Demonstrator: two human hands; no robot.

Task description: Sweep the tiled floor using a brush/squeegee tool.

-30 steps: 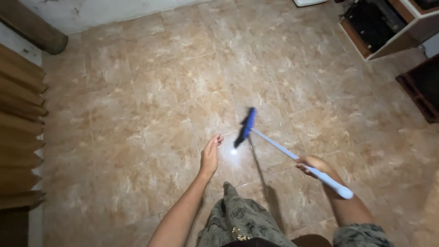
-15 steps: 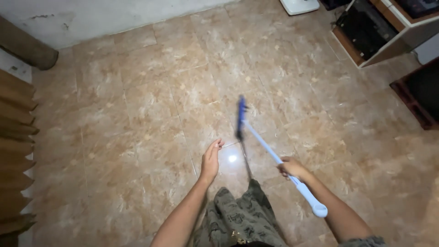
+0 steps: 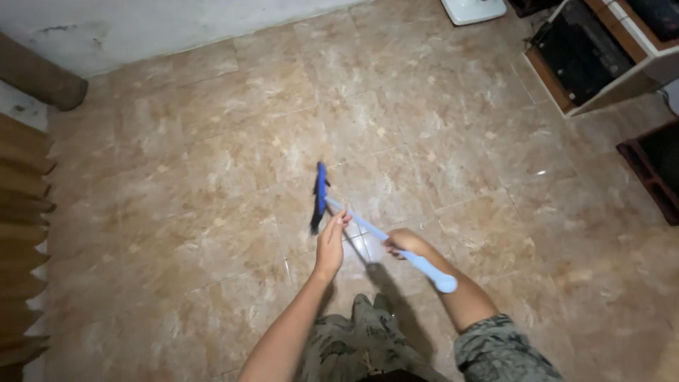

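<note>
My right hand (image 3: pixel 404 242) grips the pale blue handle of a broom (image 3: pixel 382 235) near its rounded end. The broom's blue head with dark bristles (image 3: pixel 320 197) rests on the brown marbled floor tiles (image 3: pixel 212 163) just ahead of me. My left hand (image 3: pixel 331 244) hovers with fingers apart right beside the handle, close to the broom head, holding nothing. Whether it touches the handle is unclear. My camouflage-patterned trousers show at the bottom.
A white-framed shelf unit (image 3: pixel 601 56) with dark contents stands at the upper right, a dark crate (image 3: pixel 654 177) at the right edge. Brown folded curtain (image 3: pixel 25 233) lines the left side. A brown pipe (image 3: pixel 39 74) lies by the white wall; a white object (image 3: pixel 472 8) sits at top.
The broom head has swept leftward and closer to me. My right hand pulled the handle in toward my body, and my left hand now sits beside the handle.
</note>
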